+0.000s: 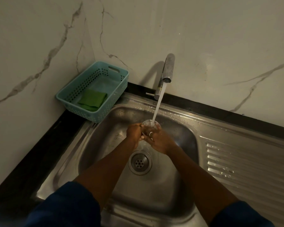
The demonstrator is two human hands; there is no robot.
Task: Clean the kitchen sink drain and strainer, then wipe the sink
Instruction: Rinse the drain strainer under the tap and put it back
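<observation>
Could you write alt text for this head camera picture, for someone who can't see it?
Two bare hands, left hand and right hand, hold a round strainer under the running tap over a steel sink. A green cloth lies in a blue basket in the corner.

The strainer (150, 126), a small round metal piece seen only in part, is held above the basin under the running stream of water (157, 105), gripped from both sides by the left hand (134, 133) and the right hand (156, 138), so its details are blurred by the splash. The sink (184, 138) is a stainless-steel basin with rounded corners, wet and beaded with drops along its far rim, set into a dark bench. Its drain (139, 162) lies open in the basin floor just nearer than the hands, a round metal fitting with a ring of small holes at its centre.
</observation>
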